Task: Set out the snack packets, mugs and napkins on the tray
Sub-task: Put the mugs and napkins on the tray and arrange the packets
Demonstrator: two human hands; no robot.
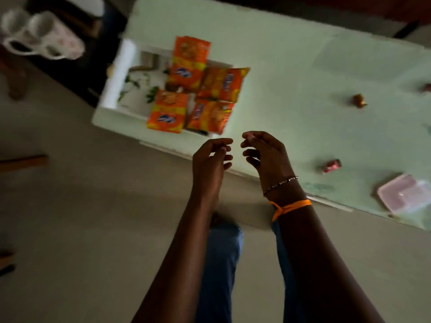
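While both hands, left grip (213, 157) and right grip (263, 152), hover loosely curled and empty at centre frame, four orange foil snack packets (198, 87) lie above them on the white floral tray (116, 78).

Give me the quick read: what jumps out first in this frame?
The four orange snack packets grab the eye, laid in a block on the white tray at the near left corner of the pale green table. Next come the left hand and right hand, both empty with fingers loosely curled, side by side just short of the tray. Two white mugs sit blurred at far left, off the table.
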